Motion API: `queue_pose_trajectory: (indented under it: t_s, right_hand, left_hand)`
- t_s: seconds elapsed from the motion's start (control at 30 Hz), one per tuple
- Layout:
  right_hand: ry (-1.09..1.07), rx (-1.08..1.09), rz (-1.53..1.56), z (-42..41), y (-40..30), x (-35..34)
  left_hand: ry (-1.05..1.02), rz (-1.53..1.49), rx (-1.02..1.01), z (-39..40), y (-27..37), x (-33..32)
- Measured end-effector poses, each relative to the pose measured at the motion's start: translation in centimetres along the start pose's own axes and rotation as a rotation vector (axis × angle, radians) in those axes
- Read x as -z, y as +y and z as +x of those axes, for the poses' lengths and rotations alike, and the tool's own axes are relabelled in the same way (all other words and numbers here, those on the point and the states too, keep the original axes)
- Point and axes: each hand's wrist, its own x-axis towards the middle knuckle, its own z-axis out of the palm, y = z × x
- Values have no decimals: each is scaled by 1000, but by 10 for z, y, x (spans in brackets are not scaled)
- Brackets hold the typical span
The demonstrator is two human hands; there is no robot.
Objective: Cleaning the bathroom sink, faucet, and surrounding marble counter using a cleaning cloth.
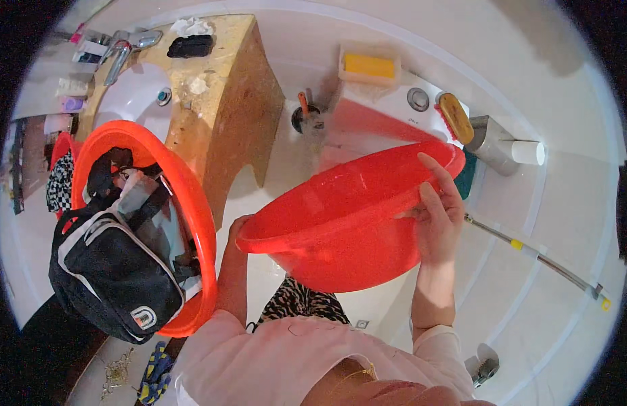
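A red plastic basin [354,248] is held tilted in front of my body, its opening turned toward the toilet. My right hand [440,213] grips the rim on the right, thumb and fingers spread over the edge. At the opposite end, my left hand [239,231] holds the rim, most of its fingers hidden behind the plastic. To the left stands an orange-red tub [204,218] with dark and grey items in it. A black backpack with pale trim [120,274] leans over that tub's near edge.
A white sink [133,99] with a chrome faucet [123,53] sits in a stone-look counter [232,66]. Beyond the basin, a toilet tank [389,99] carries a yellow block in a tray [369,66] and a scrub brush [455,119]. A metal pole [542,259] runs along the right wall.
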Motion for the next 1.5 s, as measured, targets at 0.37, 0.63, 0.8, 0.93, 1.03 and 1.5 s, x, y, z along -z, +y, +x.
queue_pose_trajectory:
  t_s: [0.37,0.63,0.8,0.93,1.03,1.5]
  right_hand:
    - [107,28,24,4,-2,-9]
    - [26,52,72,0,6,3]
    - [82,51,37,-3,5,-1]
    - [75,52,53,-5,9,6]
    - [44,35,43,-8,4,5]
    - [142,-34,-99,-54,10,31]
  left_hand:
    - [-193,-268,50,10,-5,11]
    - [-34,-328,266,14,-5,7]
    - [-54,-335,228,1,-6,-10]
    - [-6,-307,190,6,-16,7]
    - [-10,-329,212,10,-23,16]
    - [205,-197,292,-16,-43,11]
